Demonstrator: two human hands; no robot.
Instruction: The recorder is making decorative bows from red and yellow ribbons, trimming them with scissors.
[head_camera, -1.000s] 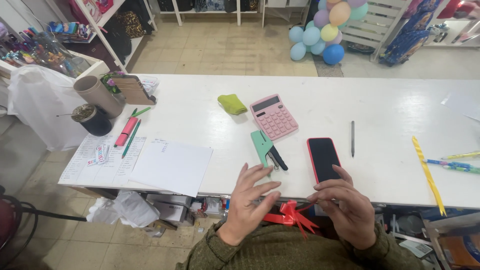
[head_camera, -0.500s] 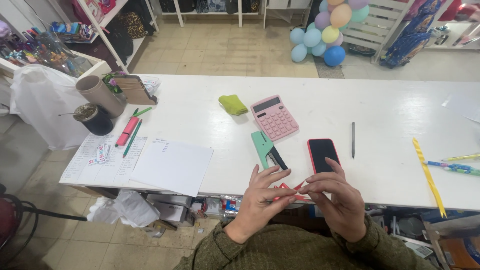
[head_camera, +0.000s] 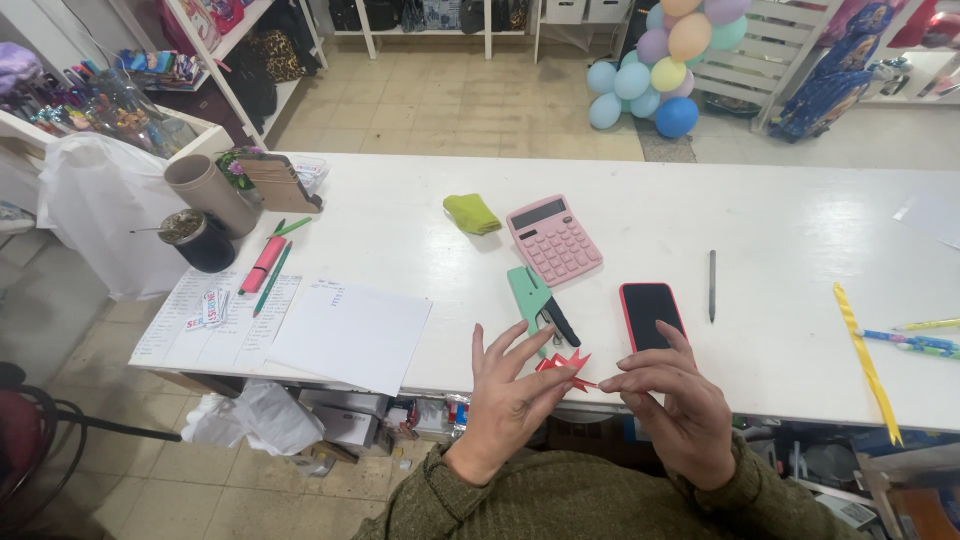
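Both hands (head_camera: 600, 395) pinching a red ribbon bow (head_camera: 564, 364) at the white desk (head_camera: 780, 230) edge, beside green stapler (head_camera: 528, 294), red-cased phone (head_camera: 650, 313), pink calculator (head_camera: 553, 239)

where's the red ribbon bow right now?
In the head view the red ribbon bow sits low centre at the white table's near edge, pinched between the left hand and right hand, just below the green stapler.

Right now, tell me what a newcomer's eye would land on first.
The two hands, left hand and right hand, pinch a small red bow at the near edge of the white table. Just beyond lie a pink calculator and a red-cased phone. A balloon cluster stands on the floor behind.
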